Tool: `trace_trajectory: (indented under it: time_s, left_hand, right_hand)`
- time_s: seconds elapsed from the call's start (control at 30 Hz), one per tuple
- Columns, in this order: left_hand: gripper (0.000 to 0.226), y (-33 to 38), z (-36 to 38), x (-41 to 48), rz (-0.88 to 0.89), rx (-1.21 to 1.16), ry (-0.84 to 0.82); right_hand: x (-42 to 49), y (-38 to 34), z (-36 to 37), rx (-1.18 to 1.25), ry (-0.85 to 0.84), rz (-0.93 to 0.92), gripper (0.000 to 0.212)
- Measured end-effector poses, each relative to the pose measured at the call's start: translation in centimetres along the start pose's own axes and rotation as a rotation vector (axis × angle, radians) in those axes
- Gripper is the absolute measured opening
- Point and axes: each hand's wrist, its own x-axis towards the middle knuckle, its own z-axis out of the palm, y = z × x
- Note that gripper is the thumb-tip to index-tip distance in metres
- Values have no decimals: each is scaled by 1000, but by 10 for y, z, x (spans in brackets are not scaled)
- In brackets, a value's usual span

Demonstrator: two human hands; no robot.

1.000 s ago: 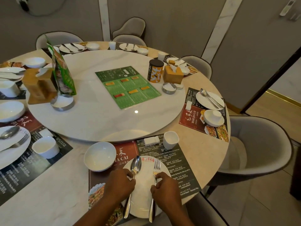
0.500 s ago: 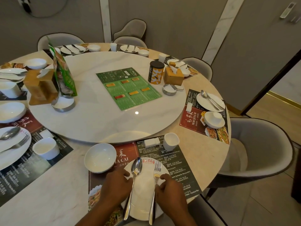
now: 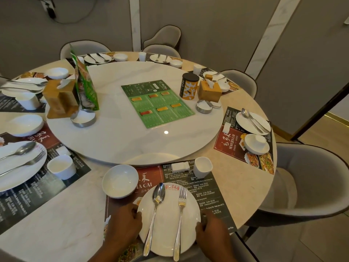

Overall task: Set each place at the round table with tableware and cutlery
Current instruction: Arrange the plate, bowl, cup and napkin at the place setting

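Fingers of the left hand and right hand grasp the plate at its 9 and 3 o'clock rim, at the bench's 6 o'clock place. To finish well, the person should slide it level so the 2 loose pieces stay parallel. Glazed white ceramic looks slick; the steel spoon and fork are smooth and long. At 11 o'clock sits a round bowl, at 1 o'clock a squarish cup
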Motion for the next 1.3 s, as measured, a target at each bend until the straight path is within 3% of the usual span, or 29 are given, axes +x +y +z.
trace_trajectory:
  time_s: [0.43,0.73,0.9,1.3]
  left_hand:
    - [18,-6,11,-12,-93,-30,111]
    - [15,3,16,-6,-157,-63,129]
    - [18,-4,21,-3,-97,-46,142]
    - [23,7,23,-7,-161,-45,150]
  right_hand:
    - [60,-8,-16,-98,-78,-139,22]
    - [80,4,-17,112,-138,-160,13]
    - [88,4,-15,101,-154,-159,16]
    - [92,8,-17,127,-194,-180,20]
